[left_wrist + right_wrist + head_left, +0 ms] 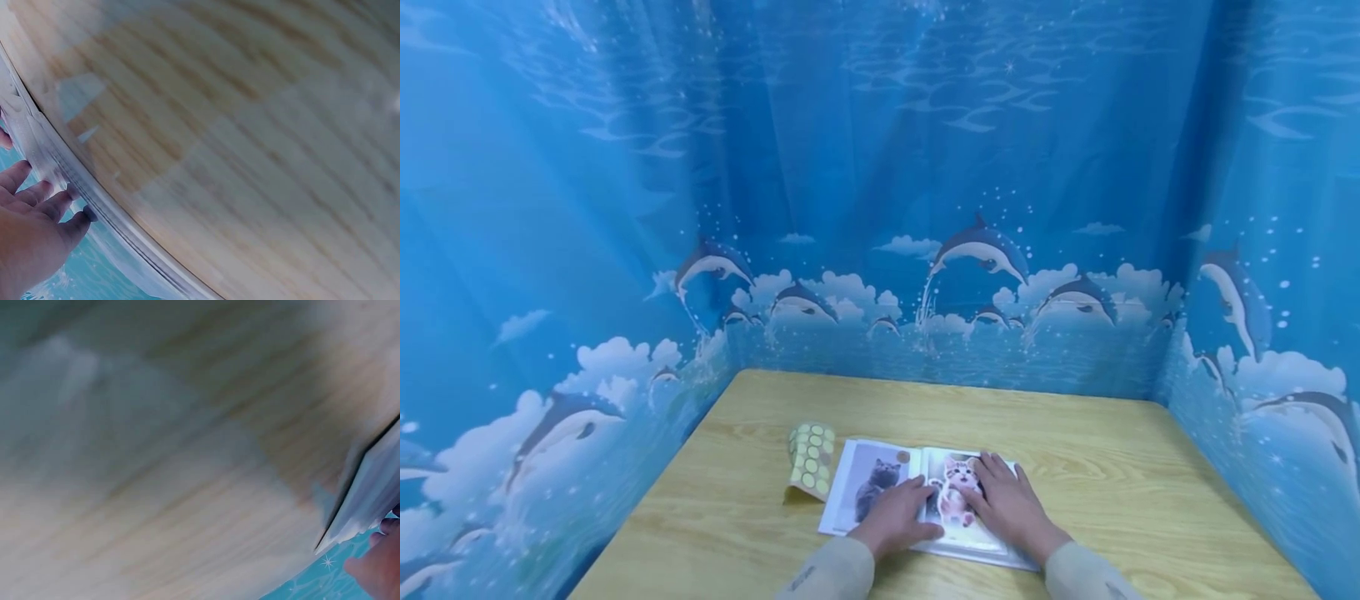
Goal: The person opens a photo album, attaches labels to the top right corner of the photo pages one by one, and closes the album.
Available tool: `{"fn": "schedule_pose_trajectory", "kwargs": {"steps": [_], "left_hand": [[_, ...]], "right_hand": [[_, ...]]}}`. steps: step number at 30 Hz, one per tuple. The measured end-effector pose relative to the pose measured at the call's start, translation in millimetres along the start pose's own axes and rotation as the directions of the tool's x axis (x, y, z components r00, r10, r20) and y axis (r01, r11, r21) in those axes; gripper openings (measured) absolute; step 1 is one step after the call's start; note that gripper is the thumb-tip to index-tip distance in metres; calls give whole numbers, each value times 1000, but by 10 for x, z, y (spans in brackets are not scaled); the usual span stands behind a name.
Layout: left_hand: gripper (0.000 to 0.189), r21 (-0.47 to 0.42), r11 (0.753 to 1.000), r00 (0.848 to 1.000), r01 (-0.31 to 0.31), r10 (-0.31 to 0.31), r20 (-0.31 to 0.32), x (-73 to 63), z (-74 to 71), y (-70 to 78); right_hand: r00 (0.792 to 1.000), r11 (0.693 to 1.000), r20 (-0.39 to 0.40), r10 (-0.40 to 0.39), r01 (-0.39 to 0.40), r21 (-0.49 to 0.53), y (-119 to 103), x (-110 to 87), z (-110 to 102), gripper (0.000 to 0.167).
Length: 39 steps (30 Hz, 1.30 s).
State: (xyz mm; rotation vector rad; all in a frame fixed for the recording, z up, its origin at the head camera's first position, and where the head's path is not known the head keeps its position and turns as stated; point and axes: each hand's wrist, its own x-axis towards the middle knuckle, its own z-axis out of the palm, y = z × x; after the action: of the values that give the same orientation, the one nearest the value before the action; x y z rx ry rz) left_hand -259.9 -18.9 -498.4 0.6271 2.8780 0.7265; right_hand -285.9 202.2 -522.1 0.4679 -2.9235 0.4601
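Note:
An open photo book (838,508) lies flat on the table, with a grey cat picture (878,479) on its left page. On the right page is a kitten cutout or picture (958,475) with a white outline. My left hand (891,518) rests across the middle of the book, fingertips at the kitten's left side. Spread over the right part of that page, my right hand (1011,504) touches the kitten's right side. In the left wrist view the left hand (37,234) has its fingers extended along the pages. The right wrist view shows only part of the right hand (378,562) beside the book (365,490).
Left of the book, a curled sheet with rows of pale green circles (812,454) lies on the wooden table (1112,475). A blue curtain (865,192) printed with dolphins surrounds the table at the back and sides.

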Motion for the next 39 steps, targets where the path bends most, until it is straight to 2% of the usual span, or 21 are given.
{"fn": "schedule_pose_trajectory", "kwargs": {"steps": [7, 13, 22, 31, 39], "left_hand": [[67, 0, 1000, 1000, -8, 8, -9, 11, 15, 4], [68, -10, 1000, 1000, 4, -4, -4, 12, 18, 3], [67, -25, 1000, 1000, 17, -17, 5, 9, 9, 3], [67, -31, 999, 1000, 8, -8, 6, -10, -12, 17], [68, -18, 1000, 1000, 10, -10, 4, -5, -10, 18]], "right_hand": [[1000, 999, -2, -31, 31, -10, 8, 15, 67, 70], [998, 999, -22, -52, 52, 4, -33, -60, 19, 66], [1000, 1000, 1, -29, 29, 6, -18, -135, -30, 65], [1000, 1000, 14, 15, -15, -1, 28, -112, -50, 70], [1000, 999, -18, -25, 26, 25, -19, -82, 0, 66]]}}
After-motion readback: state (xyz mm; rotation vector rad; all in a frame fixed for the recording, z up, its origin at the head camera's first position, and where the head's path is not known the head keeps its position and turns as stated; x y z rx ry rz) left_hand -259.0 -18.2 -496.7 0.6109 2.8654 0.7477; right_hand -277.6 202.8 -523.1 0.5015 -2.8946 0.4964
